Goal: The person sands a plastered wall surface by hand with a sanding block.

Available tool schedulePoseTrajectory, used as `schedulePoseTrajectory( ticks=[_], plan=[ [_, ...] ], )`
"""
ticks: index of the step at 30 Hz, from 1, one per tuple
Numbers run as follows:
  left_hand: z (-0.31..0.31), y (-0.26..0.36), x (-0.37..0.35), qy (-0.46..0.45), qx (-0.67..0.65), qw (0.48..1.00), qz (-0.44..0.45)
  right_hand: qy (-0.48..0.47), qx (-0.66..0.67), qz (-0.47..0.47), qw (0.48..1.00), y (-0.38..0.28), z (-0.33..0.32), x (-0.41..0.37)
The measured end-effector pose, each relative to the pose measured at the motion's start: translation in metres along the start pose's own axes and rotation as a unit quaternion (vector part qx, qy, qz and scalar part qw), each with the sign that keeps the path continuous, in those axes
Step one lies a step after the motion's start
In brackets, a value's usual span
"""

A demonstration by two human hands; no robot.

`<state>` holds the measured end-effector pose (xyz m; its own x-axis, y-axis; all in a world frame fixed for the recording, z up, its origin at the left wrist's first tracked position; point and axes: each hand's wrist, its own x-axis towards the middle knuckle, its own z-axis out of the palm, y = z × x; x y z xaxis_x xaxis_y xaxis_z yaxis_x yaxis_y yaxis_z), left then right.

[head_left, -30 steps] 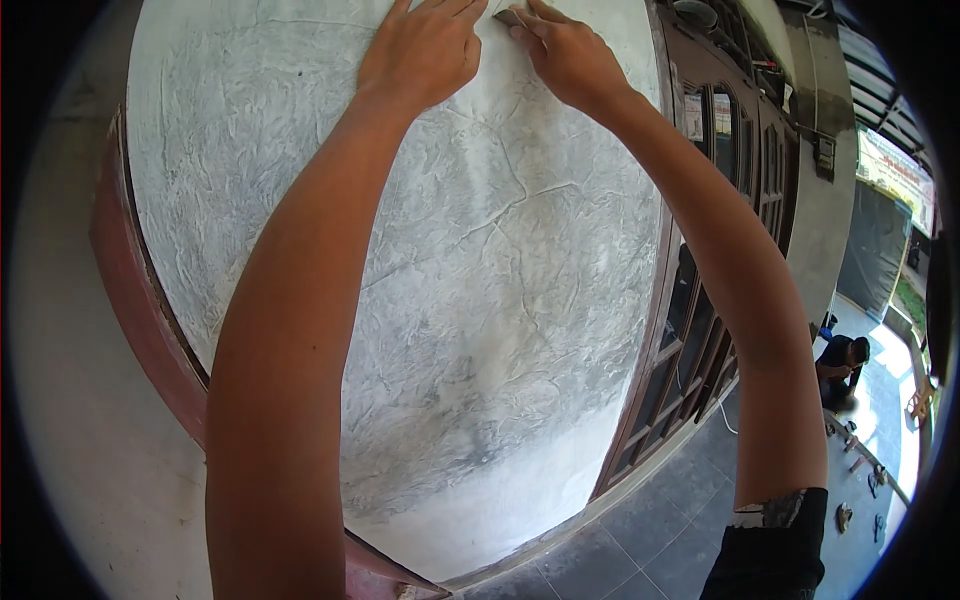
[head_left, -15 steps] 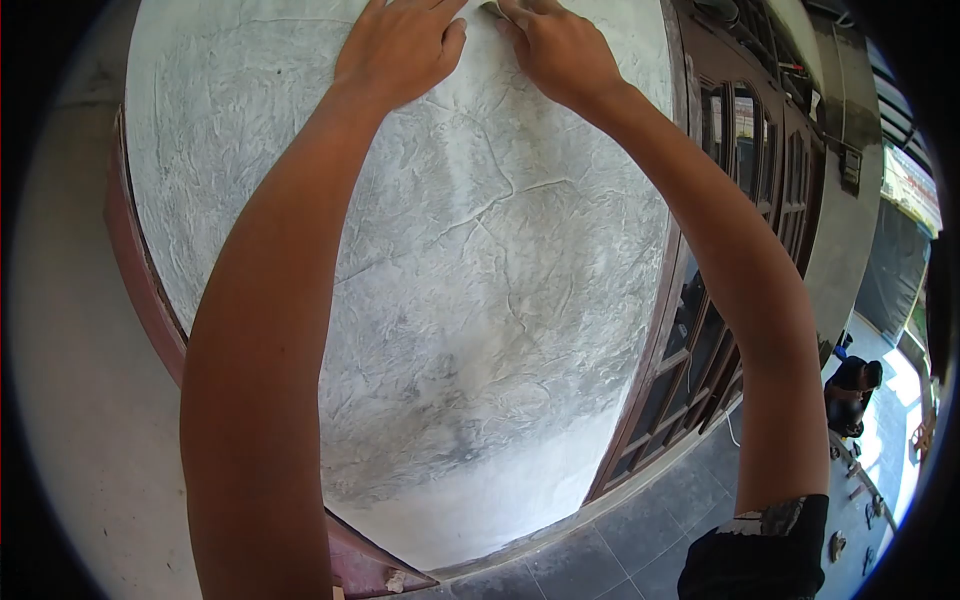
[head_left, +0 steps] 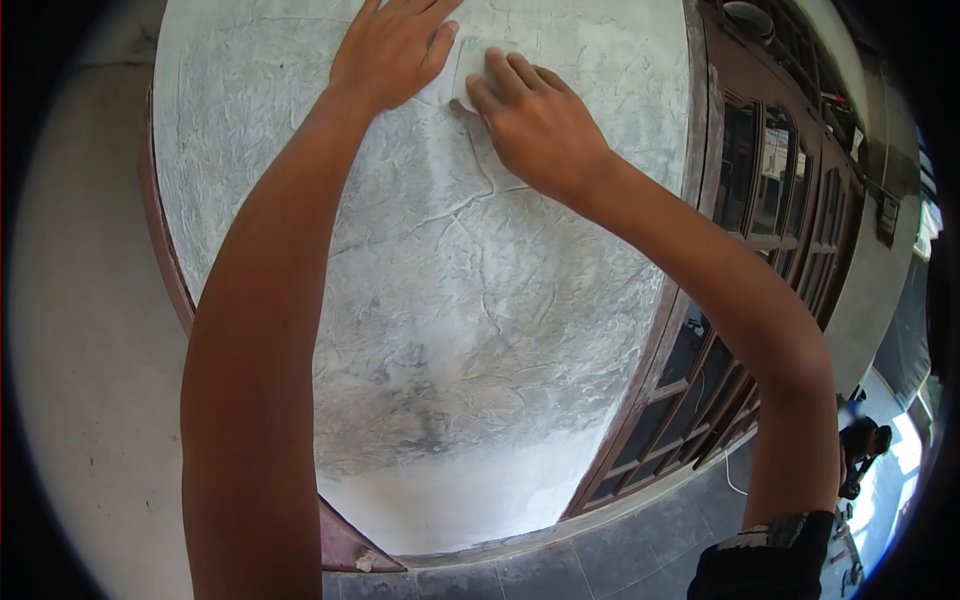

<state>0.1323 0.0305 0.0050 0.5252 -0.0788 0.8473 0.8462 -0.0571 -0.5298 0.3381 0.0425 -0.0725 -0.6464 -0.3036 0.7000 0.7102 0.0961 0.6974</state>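
Observation:
A textured grey-white wall panel (head_left: pixel 450 300), with raised cracks and patchy plaster, fills the middle of the view. My left hand (head_left: pixel 392 55) rests on its upper part, fingers stretched out and thumb apart; the fingertips run past the top edge. To the right of it, my right hand (head_left: pixel 540 125) presses a pale sheet of sandpaper (head_left: pixel 468 68) against the wall under its fingers. One dark corner of the sheet curls away near the thumb. The palm side of both hands is hidden.
Brown wooden doors with glass panes (head_left: pixel 775 170) stand to the right of the panel. Reddish-brown trim (head_left: pixel 165 220) edges its left side. Grey floor tiles (head_left: pixel 545 575) lie below. Another person (head_left: pixel 858 450) is at the far right, partly behind my arm.
My right hand has moved down the wall with the sandpaper, bringing more of the sheet into sight. My left hand stays nearly in place. The view has shifted slightly.

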Motion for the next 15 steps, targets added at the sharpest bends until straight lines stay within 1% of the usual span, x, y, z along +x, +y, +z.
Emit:
schedulePoseTrajectory(
  ticks=[2,4,5,6,8,10,11,12,14,15],
  plan=[
    [-0.002,-0.001,0.0,-0.001,-0.015,1.0,0.008,0.043,-0.019,-0.01,0.999,0.01,0.004,0.001],
    [-0.004,0.001,-0.001,-0.003,-0.023,1.0,0.006,-0.01,-0.023,0.094,0.995,0.039,0.004,0.028],
    [-0.005,0.001,-0.001,-0.003,-0.033,0.999,0.007,-0.063,0.001,0.148,0.987,0.054,-0.002,0.044],
    [-0.004,0.001,0.0,-0.003,-0.033,0.999,0.009,-0.03,-0.003,0.154,0.988,0.064,0.002,0.058],
    [-0.001,0.0,-0.001,0.004,-0.01,1.0,0.002,-0.127,0.057,0.188,0.972,0.059,0.007,0.053],
    [0.002,0.0,-0.001,0.009,-0.015,1.0,-0.001,-0.007,0.05,0.055,0.997,0.027,0.008,0.026],
    [0.002,-0.001,0.0,0.015,-0.019,1.0,-0.004,0.008,0.009,0.017,1.0,0.009,0.007,0.01],
    [0.002,0.0,0.0,0.014,-0.025,1.0,-0.003,-0.014,0.004,0.019,1.0,-0.004,0.0,0.001],
    [0.001,0.0,0.0,0.015,-0.04,0.999,-0.008,0.031,-0.013,0.01,0.999,0.017,0.001,0.01],
    [0.0,0.001,-0.002,0.015,-0.043,0.999,-0.01,-0.015,-0.016,0.062,0.998,0.034,0.004,0.022]
  ],
)
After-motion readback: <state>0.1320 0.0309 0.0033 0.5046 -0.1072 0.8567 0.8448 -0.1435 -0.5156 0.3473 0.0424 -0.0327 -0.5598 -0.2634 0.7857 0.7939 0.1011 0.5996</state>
